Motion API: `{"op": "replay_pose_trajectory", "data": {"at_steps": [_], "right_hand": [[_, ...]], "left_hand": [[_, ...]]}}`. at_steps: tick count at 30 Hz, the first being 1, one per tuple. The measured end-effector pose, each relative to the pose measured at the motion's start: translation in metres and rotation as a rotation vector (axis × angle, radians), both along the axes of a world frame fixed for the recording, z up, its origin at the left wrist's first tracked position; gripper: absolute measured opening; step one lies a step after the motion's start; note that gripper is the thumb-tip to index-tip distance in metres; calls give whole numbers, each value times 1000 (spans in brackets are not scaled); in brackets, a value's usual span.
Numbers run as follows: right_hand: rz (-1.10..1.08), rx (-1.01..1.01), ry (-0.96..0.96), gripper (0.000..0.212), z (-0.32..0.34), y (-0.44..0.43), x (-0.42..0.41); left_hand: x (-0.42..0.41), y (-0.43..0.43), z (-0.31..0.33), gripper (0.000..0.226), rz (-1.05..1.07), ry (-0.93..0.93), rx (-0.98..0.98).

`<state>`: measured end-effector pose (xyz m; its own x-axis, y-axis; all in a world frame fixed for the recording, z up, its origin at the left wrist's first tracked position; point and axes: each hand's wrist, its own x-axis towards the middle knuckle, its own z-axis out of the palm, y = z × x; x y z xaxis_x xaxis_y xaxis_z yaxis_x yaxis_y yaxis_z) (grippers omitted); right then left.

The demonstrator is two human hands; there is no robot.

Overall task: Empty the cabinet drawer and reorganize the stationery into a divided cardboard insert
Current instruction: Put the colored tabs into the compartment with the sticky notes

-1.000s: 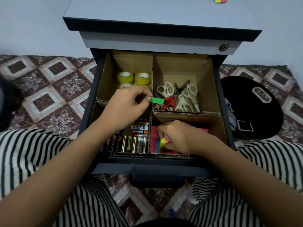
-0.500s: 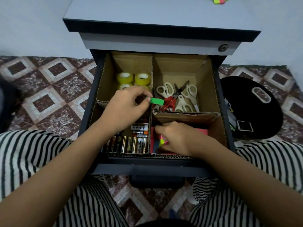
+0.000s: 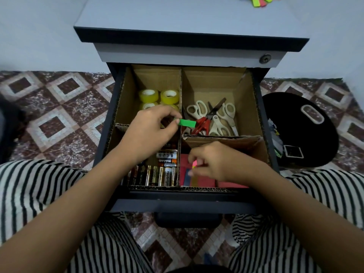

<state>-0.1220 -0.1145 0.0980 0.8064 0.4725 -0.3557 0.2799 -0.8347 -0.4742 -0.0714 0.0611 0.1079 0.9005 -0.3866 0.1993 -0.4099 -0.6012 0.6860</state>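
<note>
The open drawer holds a cardboard insert (image 3: 248, 95) with four compartments. Yellow tape rolls (image 3: 159, 96) fill the far left one, scissors (image 3: 213, 120) the far right, batteries (image 3: 157, 172) the near left, and coloured sticky-note pads (image 3: 204, 181) the near right. My left hand (image 3: 149, 133) hovers over the middle divider and pinches a green sticky flag (image 3: 186, 123). My right hand (image 3: 212, 161) reaches into the near right compartment, its fingertips pinching small coloured flags (image 3: 194, 164) above the pads.
More coloured flags (image 3: 260, 0) lie on the cabinet top (image 3: 187, 18) at the far right. A black round bag (image 3: 299, 129) sits on the tiled floor right of the drawer. My striped trouser legs flank the drawer front.
My right hand has shifted slightly inside the near right compartment, adjusting the small flags. My left hand stays in place with the green flag.
</note>
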Motion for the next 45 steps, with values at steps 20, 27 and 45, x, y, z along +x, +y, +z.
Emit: {"op": "replay_pose_trajectory", "data": {"at_steps": [20,27,45], "right_hand": [[-652,691,-148,19,20,-8,12],[-677,896,-87,17,28,-12,13],[-191,-70,151,14,4,-9,2]], "left_hand": [[-2,-2,0,14,-19,174,-217],[-3,3,8,14,-122,79,-37],[5,29,-1,52,-200,-66,291]]}}
